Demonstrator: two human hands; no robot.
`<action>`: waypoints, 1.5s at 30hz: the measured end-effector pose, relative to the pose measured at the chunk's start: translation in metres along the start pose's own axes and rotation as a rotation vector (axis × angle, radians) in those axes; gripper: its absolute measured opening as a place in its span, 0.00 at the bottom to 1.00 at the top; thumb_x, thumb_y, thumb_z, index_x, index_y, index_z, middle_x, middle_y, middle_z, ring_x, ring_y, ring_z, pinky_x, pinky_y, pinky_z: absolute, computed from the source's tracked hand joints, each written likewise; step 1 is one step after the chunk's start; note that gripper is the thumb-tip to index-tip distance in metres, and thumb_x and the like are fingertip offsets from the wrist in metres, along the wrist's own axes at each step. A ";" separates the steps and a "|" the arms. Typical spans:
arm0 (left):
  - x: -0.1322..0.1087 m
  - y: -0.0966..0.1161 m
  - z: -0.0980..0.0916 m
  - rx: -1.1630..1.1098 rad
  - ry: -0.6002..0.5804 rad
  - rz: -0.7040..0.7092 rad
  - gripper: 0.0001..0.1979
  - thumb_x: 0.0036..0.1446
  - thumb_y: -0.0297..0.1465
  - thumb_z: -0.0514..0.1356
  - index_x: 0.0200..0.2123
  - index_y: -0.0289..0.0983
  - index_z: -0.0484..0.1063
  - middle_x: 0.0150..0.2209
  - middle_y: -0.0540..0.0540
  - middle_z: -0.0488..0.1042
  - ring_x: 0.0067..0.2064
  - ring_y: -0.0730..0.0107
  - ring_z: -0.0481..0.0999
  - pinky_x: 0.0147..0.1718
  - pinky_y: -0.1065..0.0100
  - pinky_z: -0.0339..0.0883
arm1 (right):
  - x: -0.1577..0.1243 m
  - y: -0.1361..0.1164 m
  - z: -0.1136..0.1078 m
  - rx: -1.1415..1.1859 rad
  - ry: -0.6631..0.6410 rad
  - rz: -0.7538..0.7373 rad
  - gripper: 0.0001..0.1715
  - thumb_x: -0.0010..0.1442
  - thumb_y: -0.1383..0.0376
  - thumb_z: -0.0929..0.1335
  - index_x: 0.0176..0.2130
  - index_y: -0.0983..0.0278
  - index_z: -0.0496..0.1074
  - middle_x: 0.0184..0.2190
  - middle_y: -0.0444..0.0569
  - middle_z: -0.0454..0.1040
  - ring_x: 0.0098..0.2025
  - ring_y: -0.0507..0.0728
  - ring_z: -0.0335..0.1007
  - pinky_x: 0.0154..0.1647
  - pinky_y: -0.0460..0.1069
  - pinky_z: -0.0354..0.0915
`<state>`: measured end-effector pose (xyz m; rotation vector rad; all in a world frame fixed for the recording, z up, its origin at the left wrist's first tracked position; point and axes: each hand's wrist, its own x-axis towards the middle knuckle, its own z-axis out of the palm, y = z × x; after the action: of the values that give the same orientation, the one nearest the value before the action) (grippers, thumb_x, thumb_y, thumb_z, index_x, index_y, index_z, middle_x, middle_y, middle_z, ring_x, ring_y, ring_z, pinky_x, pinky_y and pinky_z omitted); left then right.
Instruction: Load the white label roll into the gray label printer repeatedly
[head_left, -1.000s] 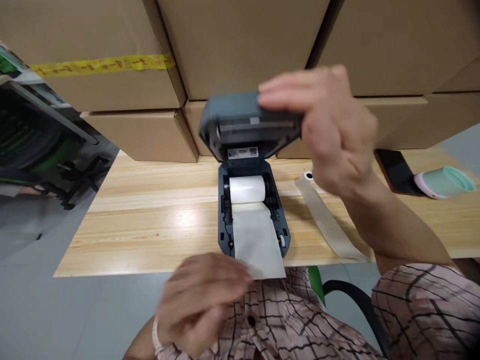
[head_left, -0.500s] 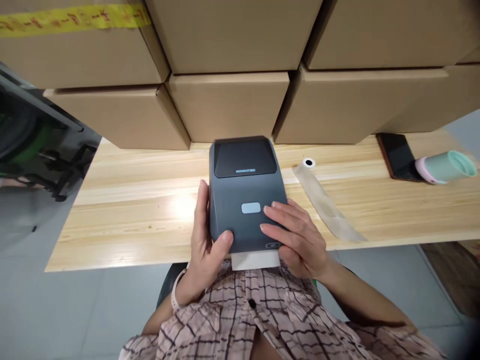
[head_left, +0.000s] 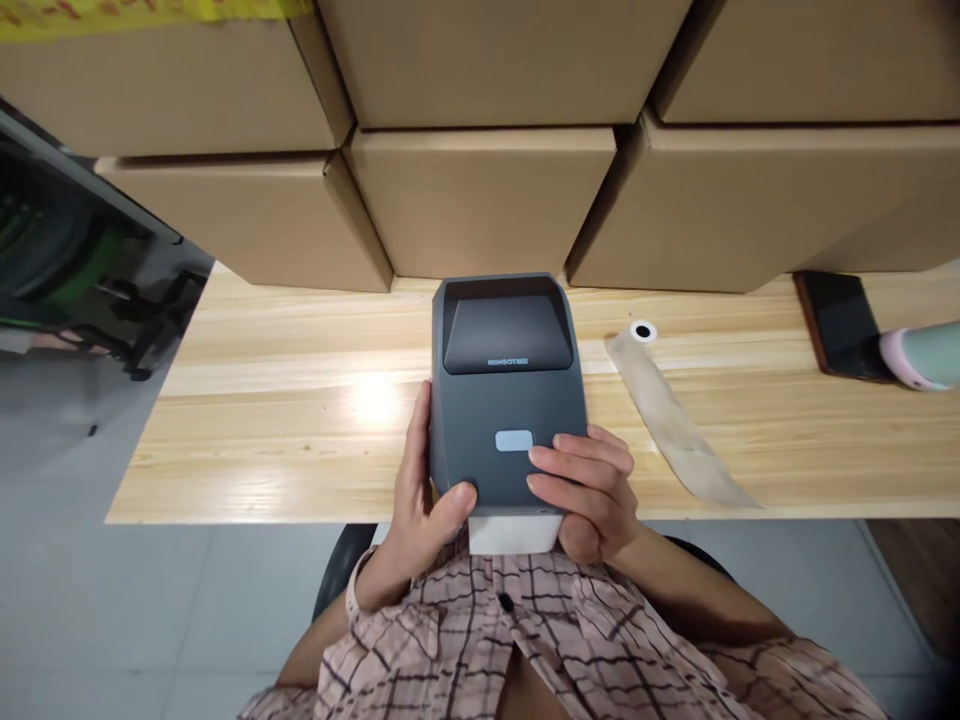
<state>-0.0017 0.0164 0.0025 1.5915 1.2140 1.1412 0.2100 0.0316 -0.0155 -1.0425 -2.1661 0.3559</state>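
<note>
At the middle of the head view, close to the front edge of the wood-grain tabletop, sits a dark NIIMBOT label printer, its cover down and a white paper strip poking out at six o'clock, past the table edge. Taking the printer as the dial, the left hand is clamped on it from eight o'clock, fingers along the side wall and thumb on the near corner. From four o'clock the right hand is closed around the opposite near corner, fingers laid over the cover, thumb low beside the paper.

Whether the cover has latched cannot be told. Should the two hands press unequally, one side might sit proud; if the paper lies askew beneath, it could be pinched or creased. The right thumb, so near the strip, might snag it or drag it crooked. Two right fingertips rest close to the pale-blue button, so a stray slide could press it. With so little tabletop at six o'clock, a firm pull toward the body may tip the printer over the edge. At three o'clock, the loose grey ribbon seems light enough for the right arm to sweep along.
</note>
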 end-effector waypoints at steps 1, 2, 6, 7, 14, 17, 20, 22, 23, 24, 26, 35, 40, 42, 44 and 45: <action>0.000 -0.002 0.000 0.013 0.000 0.003 0.44 0.65 0.53 0.56 0.76 0.44 0.43 0.76 0.40 0.50 0.74 0.48 0.56 0.69 0.51 0.61 | 0.002 0.001 0.000 -0.002 -0.001 -0.003 0.23 0.66 0.49 0.65 0.58 0.43 0.75 0.55 0.41 0.79 0.64 0.67 0.68 0.67 0.69 0.62; -0.002 -0.004 0.001 0.027 0.022 0.008 0.44 0.64 0.53 0.57 0.75 0.44 0.45 0.75 0.39 0.51 0.73 0.48 0.58 0.67 0.51 0.64 | 0.002 0.001 -0.001 -0.006 0.000 -0.005 0.24 0.66 0.49 0.65 0.59 0.43 0.74 0.55 0.41 0.79 0.64 0.67 0.68 0.67 0.68 0.62; -0.017 -0.011 0.005 0.069 0.474 0.260 0.21 0.64 0.42 0.62 0.58 0.45 0.72 0.54 0.43 0.77 0.49 0.62 0.78 0.43 0.63 0.76 | -0.003 -0.003 -0.002 0.018 0.213 -0.065 0.27 0.70 0.53 0.59 0.64 0.43 0.69 0.53 0.41 0.81 0.61 0.66 0.71 0.65 0.67 0.63; -0.023 -0.010 0.006 0.071 0.526 0.322 0.10 0.65 0.38 0.61 0.47 0.43 0.77 0.42 0.47 0.79 0.39 0.68 0.78 0.35 0.67 0.73 | -0.005 -0.005 -0.001 0.032 0.308 -0.095 0.28 0.71 0.55 0.57 0.65 0.43 0.67 0.51 0.41 0.81 0.58 0.65 0.72 0.64 0.66 0.63; -0.042 0.012 0.002 -0.343 -0.340 -0.544 0.31 0.65 0.53 0.57 0.21 0.34 0.76 0.14 0.49 0.69 0.14 0.80 0.59 0.14 0.74 0.51 | -0.004 -0.010 0.006 0.025 0.507 -0.148 0.29 0.71 0.59 0.55 0.66 0.44 0.66 0.46 0.41 0.82 0.49 0.63 0.75 0.58 0.63 0.65; -0.039 0.015 0.001 -0.473 -0.423 -0.629 0.29 0.62 0.54 0.60 0.24 0.33 0.79 0.17 0.47 0.74 0.15 0.80 0.61 0.15 0.75 0.53 | -0.002 -0.010 0.005 0.012 0.494 -0.144 0.29 0.71 0.58 0.55 0.66 0.43 0.66 0.45 0.41 0.83 0.47 0.63 0.76 0.57 0.63 0.65; -0.034 0.013 -0.002 -0.385 -0.436 -0.513 0.27 0.64 0.49 0.60 0.25 0.34 0.80 0.18 0.46 0.76 0.17 0.79 0.64 0.17 0.76 0.56 | -0.001 -0.012 0.000 0.023 0.463 -0.145 0.28 0.72 0.58 0.55 0.66 0.44 0.65 0.45 0.42 0.82 0.48 0.62 0.75 0.56 0.62 0.64; -0.030 0.012 -0.006 -0.286 -0.446 -0.436 0.25 0.66 0.46 0.60 0.25 0.34 0.80 0.20 0.46 0.77 0.19 0.78 0.67 0.19 0.75 0.58 | 0.001 -0.014 -0.005 0.044 0.445 -0.151 0.28 0.72 0.59 0.55 0.66 0.47 0.66 0.44 0.44 0.82 0.48 0.63 0.73 0.56 0.61 0.63; -0.028 0.013 -0.008 -0.232 -0.453 -0.397 0.24 0.67 0.45 0.59 0.26 0.35 0.81 0.20 0.46 0.77 0.20 0.77 0.68 0.20 0.75 0.59 | 0.003 -0.016 -0.008 0.044 0.425 -0.153 0.28 0.73 0.59 0.55 0.66 0.49 0.67 0.44 0.45 0.82 0.48 0.63 0.73 0.56 0.61 0.62; -0.026 0.014 -0.010 -0.179 -0.465 -0.355 0.23 0.68 0.43 0.59 0.26 0.35 0.81 0.20 0.47 0.76 0.20 0.76 0.69 0.20 0.75 0.59 | 0.005 -0.017 -0.011 0.036 0.400 -0.150 0.28 0.73 0.59 0.55 0.66 0.50 0.66 0.43 0.45 0.83 0.48 0.63 0.72 0.55 0.61 0.62; -0.023 0.018 -0.016 -0.097 -0.486 -0.244 0.22 0.69 0.39 0.58 0.25 0.36 0.80 0.18 0.49 0.74 0.20 0.77 0.68 0.21 0.74 0.58 | 0.009 -0.020 -0.018 -0.003 0.332 -0.132 0.28 0.72 0.58 0.57 0.67 0.50 0.66 0.45 0.44 0.83 0.48 0.63 0.72 0.54 0.61 0.60; -0.024 0.003 -0.026 0.076 0.286 0.265 0.06 0.65 0.33 0.61 0.42 0.40 0.78 0.34 0.46 0.78 0.36 0.66 0.78 0.35 0.65 0.74 | 0.022 -0.050 -0.049 -0.243 0.137 -0.067 0.18 0.73 0.54 0.63 0.52 0.61 0.73 0.48 0.46 0.85 0.47 0.57 0.74 0.66 0.57 0.48; -0.022 -0.010 -0.004 0.159 0.135 0.143 0.48 0.57 0.45 0.69 0.74 0.44 0.50 0.74 0.37 0.55 0.73 0.43 0.58 0.67 0.45 0.63 | 0.024 -0.035 -0.042 -0.128 0.153 -0.093 0.10 0.71 0.60 0.65 0.49 0.57 0.73 0.46 0.41 0.84 0.50 0.56 0.75 0.71 0.58 0.46; -0.024 -0.010 0.006 0.060 0.078 0.057 0.54 0.57 0.45 0.69 0.76 0.45 0.40 0.77 0.38 0.44 0.75 0.43 0.53 0.69 0.47 0.60 | 0.013 -0.019 -0.029 0.048 0.205 -0.119 0.20 0.70 0.59 0.65 0.59 0.56 0.68 0.56 0.43 0.79 0.61 0.59 0.70 0.73 0.60 0.48; -0.026 -0.009 0.013 -0.045 0.075 -0.008 0.55 0.57 0.44 0.69 0.76 0.47 0.37 0.78 0.40 0.41 0.75 0.44 0.53 0.69 0.51 0.62 | -0.005 -0.005 -0.013 0.214 0.250 -0.064 0.34 0.70 0.55 0.63 0.71 0.56 0.55 0.72 0.46 0.61 0.73 0.62 0.55 0.74 0.63 0.49; -0.027 -0.009 0.015 -0.081 0.075 -0.030 0.55 0.57 0.44 0.70 0.76 0.48 0.38 0.78 0.40 0.42 0.75 0.44 0.53 0.69 0.51 0.62 | -0.015 -0.001 -0.006 0.292 0.258 0.016 0.40 0.71 0.52 0.62 0.75 0.56 0.47 0.76 0.46 0.49 0.76 0.63 0.47 0.75 0.64 0.49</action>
<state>0.0072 -0.0093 -0.0152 1.4772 1.2209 1.2251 0.2201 0.0190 -0.0181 -0.8882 -1.8135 0.4998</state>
